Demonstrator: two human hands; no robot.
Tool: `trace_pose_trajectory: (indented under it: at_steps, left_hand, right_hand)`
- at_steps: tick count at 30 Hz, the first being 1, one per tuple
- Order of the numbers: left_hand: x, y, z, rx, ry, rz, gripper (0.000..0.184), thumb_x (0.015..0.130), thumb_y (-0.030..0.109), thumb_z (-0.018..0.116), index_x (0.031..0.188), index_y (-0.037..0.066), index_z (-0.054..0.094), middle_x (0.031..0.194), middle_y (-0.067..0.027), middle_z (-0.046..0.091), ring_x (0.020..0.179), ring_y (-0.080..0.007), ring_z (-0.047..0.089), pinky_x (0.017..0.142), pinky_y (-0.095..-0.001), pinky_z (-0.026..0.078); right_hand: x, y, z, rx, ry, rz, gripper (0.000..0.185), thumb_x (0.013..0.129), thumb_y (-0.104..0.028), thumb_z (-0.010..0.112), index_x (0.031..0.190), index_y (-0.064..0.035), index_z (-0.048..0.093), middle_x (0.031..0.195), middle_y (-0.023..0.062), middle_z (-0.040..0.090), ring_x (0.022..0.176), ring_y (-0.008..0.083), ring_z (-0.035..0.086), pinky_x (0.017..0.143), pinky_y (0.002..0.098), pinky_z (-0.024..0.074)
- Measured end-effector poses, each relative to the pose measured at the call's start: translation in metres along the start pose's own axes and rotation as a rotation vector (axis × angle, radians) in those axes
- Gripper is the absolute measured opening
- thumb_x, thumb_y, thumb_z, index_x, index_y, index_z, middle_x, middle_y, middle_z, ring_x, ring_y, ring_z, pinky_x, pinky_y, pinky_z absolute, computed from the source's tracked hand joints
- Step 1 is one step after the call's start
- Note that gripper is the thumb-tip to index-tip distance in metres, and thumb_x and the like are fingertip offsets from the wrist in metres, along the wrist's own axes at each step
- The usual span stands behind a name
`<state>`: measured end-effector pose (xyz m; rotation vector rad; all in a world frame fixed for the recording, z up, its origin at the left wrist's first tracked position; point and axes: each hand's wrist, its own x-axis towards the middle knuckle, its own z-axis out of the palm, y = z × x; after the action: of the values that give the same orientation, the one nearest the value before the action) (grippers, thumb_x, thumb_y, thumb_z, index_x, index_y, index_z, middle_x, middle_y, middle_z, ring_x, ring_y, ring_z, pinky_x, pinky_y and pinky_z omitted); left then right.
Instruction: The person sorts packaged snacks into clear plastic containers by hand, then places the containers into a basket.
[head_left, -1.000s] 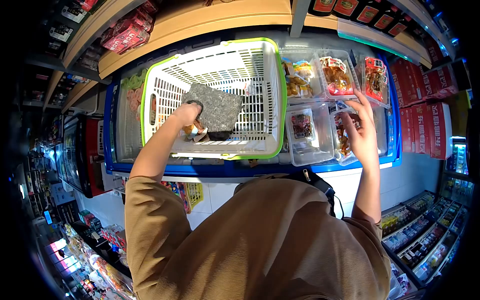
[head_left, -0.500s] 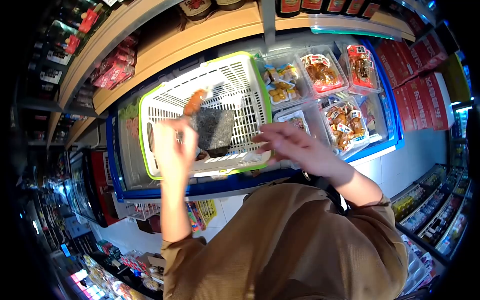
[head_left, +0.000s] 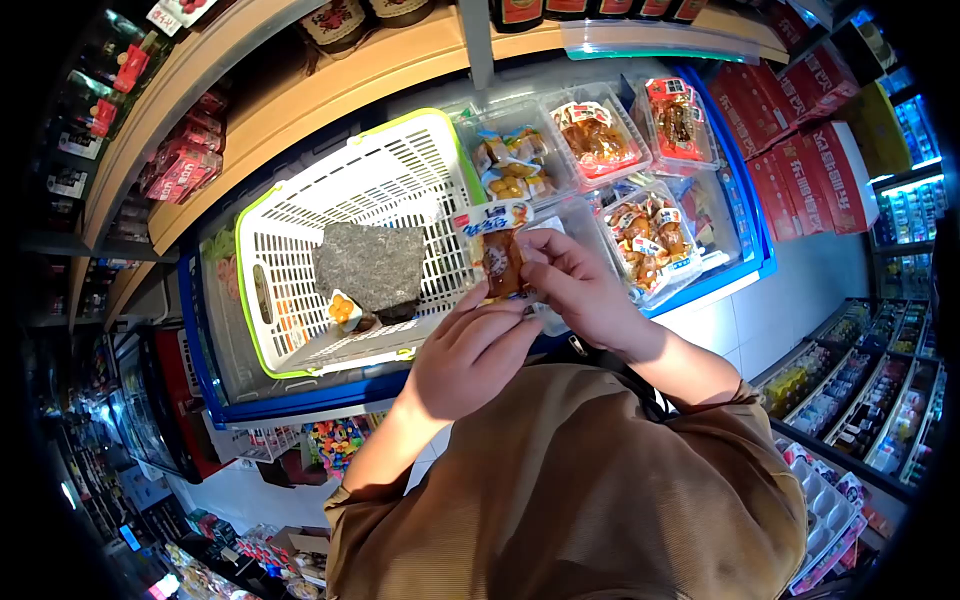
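Both hands meet in front of my chest on a clear snack packet with brown meat-like food inside and a white, red and blue printed top. My left hand grips its lower edge. Thumb and fingers of my right hand pinch its right side. Left of them sits a white slotted basket with a green rim. Inside it lie a speckled grey flat piece and a small packet with yellow balls. Something dark beside that packet is partly hidden.
Behind my right hand, clear tubs hold packaged snacks, more brown packets and yellow-brown packets. They stand inside a blue-edged case. Red cartons are stacked at right. A wooden shelf runs along the back.
The brown packet has come out of the basket toward my chest. My right hand, open and apart before, has closed on it beside my left. The view has shifted.
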<state>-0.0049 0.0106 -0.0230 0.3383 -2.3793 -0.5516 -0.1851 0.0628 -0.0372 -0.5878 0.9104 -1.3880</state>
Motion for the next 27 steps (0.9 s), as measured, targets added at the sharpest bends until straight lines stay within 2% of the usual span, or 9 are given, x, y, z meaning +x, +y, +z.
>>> trace_pose_trajectory:
  at_steps: [2, 6, 9, 15, 17, 21, 23, 26, 27]
  left_hand:
    - [-0.005, -0.005, -0.008, -0.061, 0.073, -0.018, 0.037, 0.073, 0.000, 0.076, 0.108, 0.003, 0.066, 0.095, -0.0083, 0.059, 0.095, -0.0222, 0.063, 0.095, -0.0394, 0.050]
    - [0.003, 0.007, -0.012, -0.447, 0.391, -0.650, 0.039, 0.083, 0.000, 0.071, 0.119, -0.001, 0.055, 0.094, -0.0079, 0.059, 0.089, -0.0182, 0.061, 0.083, -0.0281, 0.049]
    - [-0.012, -0.003, -0.008, -0.736, 0.213, -0.905, 0.027, 0.089, 0.003, 0.067, 0.114, -0.003, 0.056, 0.098, -0.0054, 0.060, 0.091, -0.0119, 0.059, 0.082, -0.0256, 0.049]
    - [-0.011, -0.004, 0.002, -0.799, 0.173, -0.846, 0.007, 0.094, 0.002, 0.059, 0.100, -0.002, 0.059, 0.088, -0.0026, 0.064, 0.082, -0.0076, 0.060, 0.076, -0.0209, 0.047]
    - [-0.009, -0.001, 0.005, -0.659, 0.073, -0.857, 0.011, 0.097, 0.005, 0.054, 0.104, -0.001, 0.060, 0.092, -0.0040, 0.064, 0.084, -0.0097, 0.059, 0.081, -0.0236, 0.047]
    - [-0.017, -0.018, -0.017, -0.549, 0.078, -0.858, 0.015, 0.098, 0.002, 0.050, 0.109, -0.002, 0.059, 0.097, -0.0063, 0.064, 0.092, -0.0113, 0.059, 0.083, -0.0246, 0.045]
    - [-0.035, -0.037, -0.029, -0.577, 0.218, -0.990, 0.017, 0.099, 0.010, 0.056, 0.112, -0.001, 0.059, 0.100, -0.0065, 0.066, 0.092, -0.0121, 0.060, 0.084, -0.0255, 0.047]
    - [-0.051, -0.058, -0.049, -0.567, 0.272, -1.006, 0.022, 0.098, 0.016, 0.060, 0.114, 0.000, 0.061, 0.100, -0.0063, 0.067, 0.092, -0.0124, 0.061, 0.087, -0.0259, 0.048]
    - [-0.054, -0.061, -0.054, -0.554, 0.298, -1.017, 0.024, 0.098, 0.017, 0.061, 0.114, 0.001, 0.061, 0.100, -0.0055, 0.066, 0.091, -0.0115, 0.060, 0.087, -0.0250, 0.047]
  right_hand:
    - [-0.004, 0.000, -0.001, -0.014, -0.024, 0.030, 0.032, 0.100, -0.011, 0.052, 0.131, -0.0011, 0.048, 0.111, 0.0024, 0.062, 0.100, 0.0062, 0.057, 0.087, 0.0233, 0.0451]
    - [-0.007, 0.001, -0.003, -0.013, -0.070, 0.009, 0.029, 0.099, -0.009, 0.054, 0.127, -0.0014, 0.050, 0.108, 0.0006, 0.063, 0.097, 0.0038, 0.057, 0.084, 0.0210, 0.0453]
    - [-0.010, 0.005, -0.003, -0.028, -0.129, -0.006, 0.025, 0.098, -0.008, 0.056, 0.122, -0.0021, 0.053, 0.100, -0.0012, 0.062, 0.091, 0.0025, 0.056, 0.079, 0.0198, 0.0455]
    - [-0.025, 0.010, -0.015, -0.232, -0.029, -0.100, 0.009, 0.097, -0.012, 0.060, 0.095, -0.0035, 0.057, 0.082, -0.0042, 0.056, 0.073, 0.0016, 0.047, 0.064, 0.0204, 0.0391]
    - [-0.035, 0.004, -0.033, -0.375, -0.029, -0.165, 0.009, 0.098, -0.009, 0.057, 0.103, -0.0020, 0.058, 0.096, 0.0012, 0.062, 0.089, 0.0065, 0.057, 0.078, 0.0233, 0.0478]
    - [-0.048, -0.024, -0.116, -0.592, 0.466, -0.327, 0.011, 0.095, -0.012, 0.060, 0.098, -0.0017, 0.063, 0.084, 0.0005, 0.063, 0.075, 0.0074, 0.057, 0.067, 0.0245, 0.0476]
    - [-0.055, -0.035, -0.159, -0.851, 0.679, -0.205, 0.012, 0.095, -0.012, 0.061, 0.095, -0.0004, 0.063, 0.076, -0.0008, 0.061, 0.071, 0.0071, 0.056, 0.066, 0.0238, 0.0463]
    - [-0.050, -0.012, -0.201, -0.836, 0.729, -0.061, 0.014, 0.095, -0.012, 0.060, 0.093, 0.0011, 0.064, 0.075, 0.0011, 0.062, 0.071, 0.0084, 0.056, 0.067, 0.0254, 0.0464]
    - [-0.043, -0.006, -0.198, -0.947, 0.710, -0.100, 0.015, 0.092, -0.014, 0.063, 0.092, 0.0018, 0.064, 0.078, 0.0097, 0.067, 0.071, 0.0187, 0.063, 0.067, 0.0319, 0.0490]
